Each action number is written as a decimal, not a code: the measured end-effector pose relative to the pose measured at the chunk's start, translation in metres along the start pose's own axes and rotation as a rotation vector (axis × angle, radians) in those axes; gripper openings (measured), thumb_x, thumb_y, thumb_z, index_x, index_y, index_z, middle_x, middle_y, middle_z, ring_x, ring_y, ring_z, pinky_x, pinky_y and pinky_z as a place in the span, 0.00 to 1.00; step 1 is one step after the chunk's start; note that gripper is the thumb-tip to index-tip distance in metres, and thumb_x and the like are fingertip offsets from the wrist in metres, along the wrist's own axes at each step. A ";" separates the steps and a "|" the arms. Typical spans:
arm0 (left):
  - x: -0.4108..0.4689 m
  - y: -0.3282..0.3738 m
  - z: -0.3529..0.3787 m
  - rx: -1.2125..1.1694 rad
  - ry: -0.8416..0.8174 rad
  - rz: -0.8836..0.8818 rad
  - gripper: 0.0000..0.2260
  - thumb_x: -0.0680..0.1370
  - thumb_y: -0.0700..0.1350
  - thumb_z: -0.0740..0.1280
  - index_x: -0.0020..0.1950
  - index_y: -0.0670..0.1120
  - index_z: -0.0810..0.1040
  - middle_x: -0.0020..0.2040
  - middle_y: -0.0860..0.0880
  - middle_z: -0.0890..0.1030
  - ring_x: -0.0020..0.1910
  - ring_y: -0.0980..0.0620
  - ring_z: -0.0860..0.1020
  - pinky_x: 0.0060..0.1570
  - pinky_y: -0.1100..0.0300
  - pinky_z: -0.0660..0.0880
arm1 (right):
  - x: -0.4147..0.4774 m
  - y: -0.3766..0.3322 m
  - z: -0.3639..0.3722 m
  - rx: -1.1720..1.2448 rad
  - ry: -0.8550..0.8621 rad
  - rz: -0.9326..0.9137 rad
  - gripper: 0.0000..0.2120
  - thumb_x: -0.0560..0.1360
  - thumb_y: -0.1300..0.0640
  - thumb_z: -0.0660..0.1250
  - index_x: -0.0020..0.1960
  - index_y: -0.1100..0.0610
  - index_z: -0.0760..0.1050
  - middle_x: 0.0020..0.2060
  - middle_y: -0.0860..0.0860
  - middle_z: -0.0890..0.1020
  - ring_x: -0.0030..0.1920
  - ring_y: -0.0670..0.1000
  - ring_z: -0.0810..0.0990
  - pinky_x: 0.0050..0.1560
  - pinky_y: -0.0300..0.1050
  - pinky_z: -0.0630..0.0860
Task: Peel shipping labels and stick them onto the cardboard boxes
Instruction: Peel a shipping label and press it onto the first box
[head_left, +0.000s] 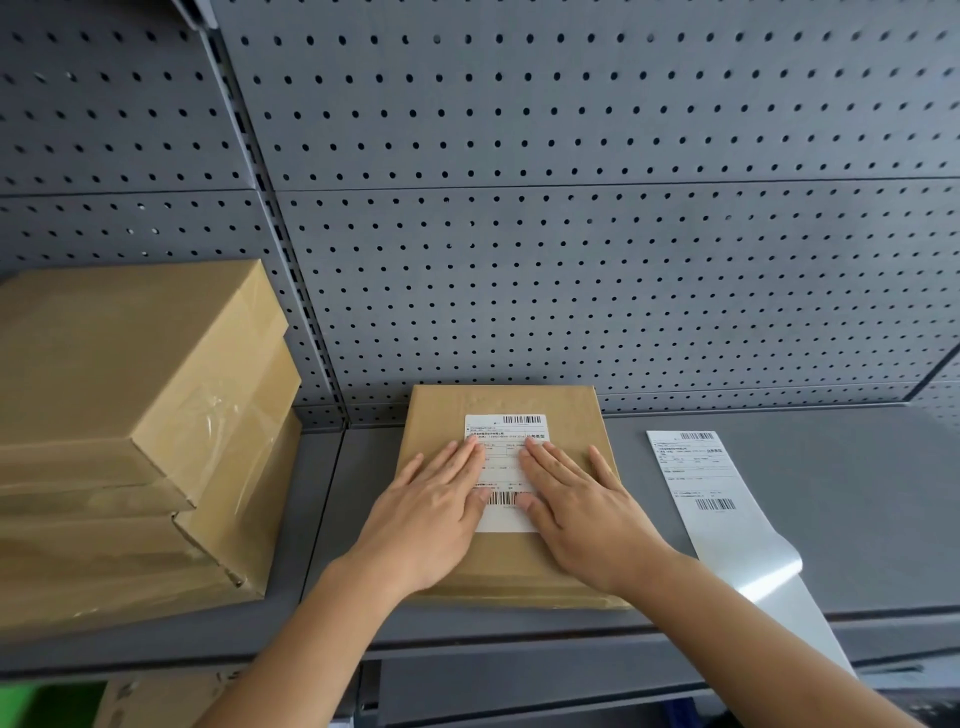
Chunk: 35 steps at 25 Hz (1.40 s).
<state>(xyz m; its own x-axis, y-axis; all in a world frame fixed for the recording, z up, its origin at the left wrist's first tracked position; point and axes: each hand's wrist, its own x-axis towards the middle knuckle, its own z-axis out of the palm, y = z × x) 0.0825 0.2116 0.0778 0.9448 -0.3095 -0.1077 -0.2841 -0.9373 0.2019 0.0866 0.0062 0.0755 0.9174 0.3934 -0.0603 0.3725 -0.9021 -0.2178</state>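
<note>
A flat cardboard box (447, 415) lies on the grey shelf (857, 519) against the pegboard. A white shipping label (506, 470) with barcodes at top and bottom lies on the box's top. My left hand (434, 512) rests flat on the label's left edge, fingers together and stretched out. My right hand (576, 506) presses flat on the label's right edge. Neither hand grips anything. To the right, a strip of label backing (727, 530) lies on the shelf with one printed label (693, 467) at its far end; its glossy bare part hangs over the front edge.
A stack of taped cardboard boxes (135, 431) fills the shelf's left side. A grey pegboard wall (571, 260) rises behind. Another box (166, 699) and something green (47, 706) show below the shelf at lower left.
</note>
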 end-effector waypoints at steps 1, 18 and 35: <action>-0.001 -0.001 0.000 -0.004 -0.001 -0.005 0.26 0.86 0.58 0.41 0.83 0.54 0.40 0.83 0.59 0.40 0.81 0.62 0.39 0.82 0.54 0.41 | -0.001 0.002 -0.001 -0.007 -0.004 0.009 0.38 0.75 0.36 0.32 0.82 0.49 0.46 0.81 0.41 0.47 0.80 0.40 0.43 0.80 0.53 0.39; -0.047 0.019 0.008 0.035 -0.007 0.078 0.38 0.72 0.64 0.23 0.82 0.54 0.34 0.82 0.58 0.34 0.79 0.62 0.32 0.81 0.54 0.39 | -0.048 -0.020 0.023 -0.066 0.121 -0.072 0.32 0.84 0.38 0.41 0.79 0.53 0.61 0.79 0.47 0.62 0.78 0.46 0.57 0.73 0.54 0.49; -0.058 -0.035 -0.001 -0.703 0.061 -0.422 0.38 0.78 0.70 0.49 0.84 0.58 0.42 0.84 0.59 0.47 0.82 0.58 0.49 0.80 0.53 0.51 | -0.061 0.035 -0.007 0.557 0.120 0.346 0.42 0.74 0.28 0.47 0.82 0.46 0.43 0.80 0.39 0.47 0.78 0.37 0.43 0.76 0.38 0.44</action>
<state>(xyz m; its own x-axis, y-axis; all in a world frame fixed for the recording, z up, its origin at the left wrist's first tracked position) 0.0380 0.2622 0.0777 0.9623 0.0744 -0.2617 0.2463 -0.6471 0.7215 0.0443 -0.0505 0.0784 0.9923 0.0460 -0.1152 -0.0447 -0.7335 -0.6782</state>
